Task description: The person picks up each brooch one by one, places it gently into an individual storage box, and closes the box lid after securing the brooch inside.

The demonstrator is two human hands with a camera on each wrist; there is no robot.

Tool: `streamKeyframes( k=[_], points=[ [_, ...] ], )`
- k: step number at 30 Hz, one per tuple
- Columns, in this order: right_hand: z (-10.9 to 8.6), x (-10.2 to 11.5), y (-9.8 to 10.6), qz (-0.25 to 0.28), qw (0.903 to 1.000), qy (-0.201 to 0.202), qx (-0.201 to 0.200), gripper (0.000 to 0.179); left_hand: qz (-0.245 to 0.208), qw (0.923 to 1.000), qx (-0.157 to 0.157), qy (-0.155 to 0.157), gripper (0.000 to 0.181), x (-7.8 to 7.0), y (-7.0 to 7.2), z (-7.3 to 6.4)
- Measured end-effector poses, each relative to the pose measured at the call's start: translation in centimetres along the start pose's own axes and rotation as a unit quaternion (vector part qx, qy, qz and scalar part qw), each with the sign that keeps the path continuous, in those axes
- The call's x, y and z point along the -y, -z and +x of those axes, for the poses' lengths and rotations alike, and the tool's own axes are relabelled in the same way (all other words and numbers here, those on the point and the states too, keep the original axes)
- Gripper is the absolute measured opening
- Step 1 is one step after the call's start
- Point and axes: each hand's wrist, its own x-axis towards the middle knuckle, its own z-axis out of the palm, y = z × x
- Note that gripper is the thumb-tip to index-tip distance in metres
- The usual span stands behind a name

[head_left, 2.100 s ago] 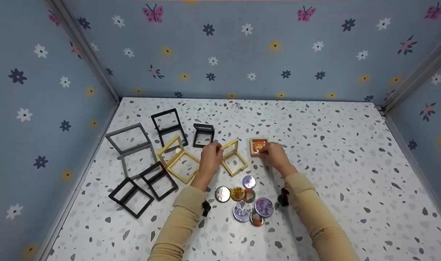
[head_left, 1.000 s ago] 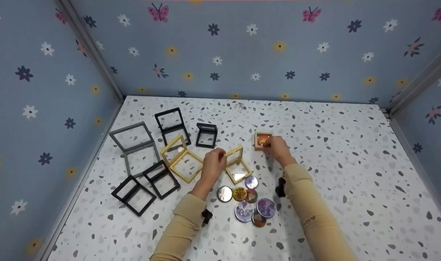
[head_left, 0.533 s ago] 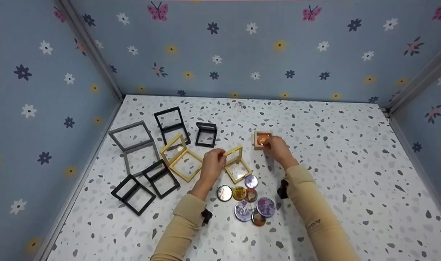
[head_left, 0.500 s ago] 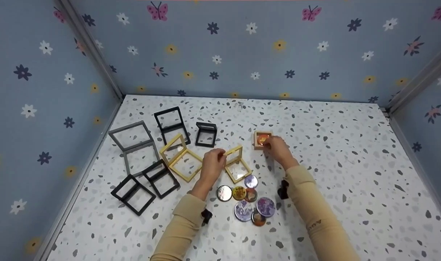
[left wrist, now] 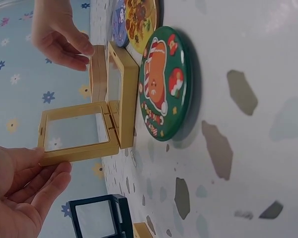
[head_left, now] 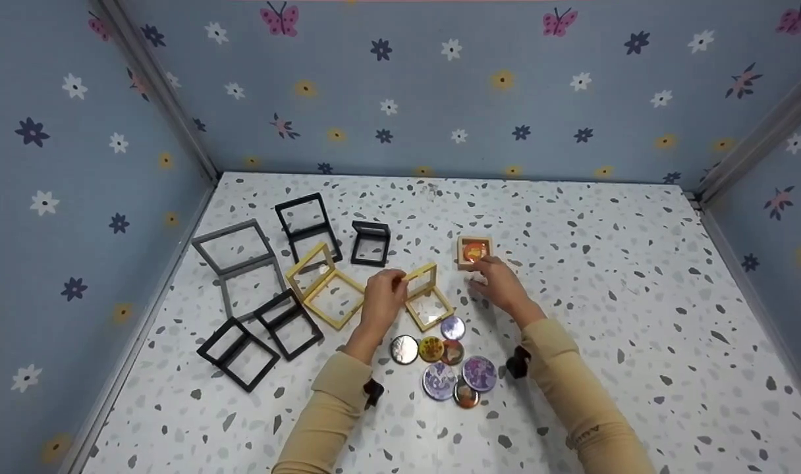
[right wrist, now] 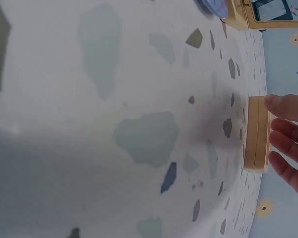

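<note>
Yellow frame point(left wrist: 111, 124) sits open on the desk point(head_left: 637, 296), its lid point(left wrist: 79, 153) pinched in your left hand point(head_left: 382, 299); your right hand point(head_left: 499, 286), fingers loosely apart, is by the wooden frame point(right wrist: 257, 134). You seem to be filling frames; next likely needs a round badge point(head_left: 440, 382). Only the left wrist view shows the green badge point(left wrist: 161, 82) clearly.

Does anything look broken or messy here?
Nothing looks spilled or broken. One jumbled spot: a darker purple badge overlaps the orange-brown badge below it in the head view, so they look untidy.
</note>
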Motion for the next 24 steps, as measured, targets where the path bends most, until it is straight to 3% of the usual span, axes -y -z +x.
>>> streamKeyframes(
  k=[6, 14, 24],
  points=[
    [-1.1, 0.6, -0.2, 0.017, 0.9975, 0.057, 0.037, 0.024, 0.023, 0.9997, -0.002, -0.005, 0.012, -0.2, 0.1, 0.0],
    [-2.3, 1.2, -0.5, 0.035, 0.9876, 0.124, 0.090, 0.027, 0.016, 0.9999, -0.003, -0.005, 0.012, -0.1, 0.0, 0.0],
    [-3.3, 1.1, -1.1, 0.058, 0.9757, 0.175, 0.119, 0.030, 0.016, 0.9998, -0.008, -0.006, 0.012, -0.1, 0.0, 0.0]
  ],
)
